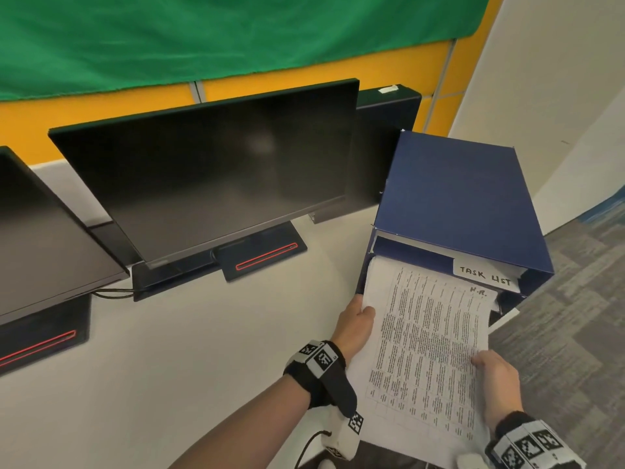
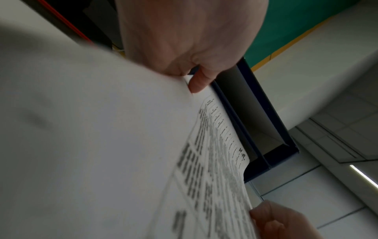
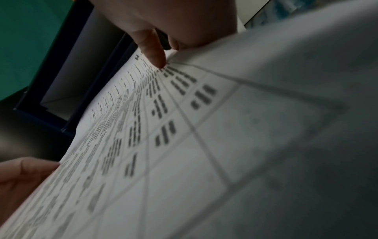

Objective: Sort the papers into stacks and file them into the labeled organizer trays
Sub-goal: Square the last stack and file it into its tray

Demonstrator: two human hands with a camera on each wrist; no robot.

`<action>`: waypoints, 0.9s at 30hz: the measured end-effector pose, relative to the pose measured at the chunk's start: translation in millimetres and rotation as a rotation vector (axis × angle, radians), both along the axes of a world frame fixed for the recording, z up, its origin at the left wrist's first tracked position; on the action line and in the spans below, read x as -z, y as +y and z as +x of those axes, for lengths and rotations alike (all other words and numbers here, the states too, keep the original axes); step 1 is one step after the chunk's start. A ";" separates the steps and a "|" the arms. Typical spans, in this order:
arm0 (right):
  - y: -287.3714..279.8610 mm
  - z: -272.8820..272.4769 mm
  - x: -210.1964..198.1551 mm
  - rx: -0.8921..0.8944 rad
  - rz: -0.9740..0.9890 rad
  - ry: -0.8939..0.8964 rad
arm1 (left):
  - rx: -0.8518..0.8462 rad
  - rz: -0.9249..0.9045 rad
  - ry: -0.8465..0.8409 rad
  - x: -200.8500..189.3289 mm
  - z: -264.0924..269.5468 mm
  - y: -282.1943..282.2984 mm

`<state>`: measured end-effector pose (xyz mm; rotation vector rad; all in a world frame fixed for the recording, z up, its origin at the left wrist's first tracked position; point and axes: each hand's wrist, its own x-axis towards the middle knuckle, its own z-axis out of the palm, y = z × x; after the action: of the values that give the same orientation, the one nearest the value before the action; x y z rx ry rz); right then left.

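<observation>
A stack of printed papers (image 1: 426, 346), marked "H.R." at its top corner, is held by both hands with its far end at the mouth of a dark blue organizer (image 1: 456, 198). My left hand (image 1: 355, 321) pinches the stack's left edge, thumb on top. My right hand (image 1: 497, 377) grips the right edge nearer to me. A white tab reading "TASK LIST" (image 1: 485, 275) marks the tray above the papers. In the left wrist view my left hand (image 2: 194, 76) holds the papers (image 2: 122, 137) by the organizer (image 2: 266, 129). In the right wrist view my right hand's thumb (image 3: 155, 53) presses the papers (image 3: 184, 145).
The organizer stands at the right end of a white desk (image 1: 203, 350), at its edge above grey carpet (image 1: 575, 316). Black monitors (image 1: 209, 170) on stands line the back of the desk, one (image 1: 44, 231) at far left. A cable (image 1: 111, 294) lies by the bases.
</observation>
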<state>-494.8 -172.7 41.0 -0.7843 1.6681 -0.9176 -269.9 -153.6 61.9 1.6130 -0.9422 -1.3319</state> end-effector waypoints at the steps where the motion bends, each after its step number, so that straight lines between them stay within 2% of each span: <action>1: -6.2 -2.1 -0.9 0.012 0.014 0.011 | 0.021 0.021 0.004 0.5 0.1 -0.5; 4: -35.8 -4.7 -12.0 0.061 -0.011 0.039 | 0.079 0.060 0.057 2.2 3.9 7.0; 7: -67.6 1.4 -30.0 -0.012 -0.062 0.012 | 0.162 0.120 0.243 -2.8 9.0 18.4; 9: -80.6 2.7 -37.8 -0.061 -0.072 -0.064 | 0.175 0.103 0.203 -3.7 12.2 15.5; 13: -56.8 3.1 -56.1 -0.134 -0.010 -0.360 | 0.023 0.026 0.121 -11.4 9.1 -12.3; 15: -32.3 -2.0 -47.3 -0.179 -0.025 -0.468 | -0.030 0.016 0.098 -17.4 4.3 -28.4; 17: -8.0 2.6 -36.8 -0.281 0.051 -0.612 | -0.050 0.012 0.050 -21.3 0.0 -42.8; 19: 2.6 18.1 -31.9 -0.372 0.115 -0.627 | -0.058 0.010 0.011 -23.5 -4.0 -52.8; 22: -9.7 47.1 -35.6 -0.281 0.111 -0.605 | -0.061 -0.010 -0.006 -23.3 -6.6 -58.9; 26: -51.4 66.1 -40.0 -0.041 0.087 -0.668 | -0.048 0.001 0.101 -23.1 2.0 -56.6; 27: -58.9 69.7 -38.9 -0.008 0.070 -0.625 | -0.056 0.010 0.108 -24.0 5.9 -54.3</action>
<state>-425.2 -231.6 79.9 -0.3940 1.1377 -0.9688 -264.0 -208.0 85.9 1.5476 -0.8215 -1.3725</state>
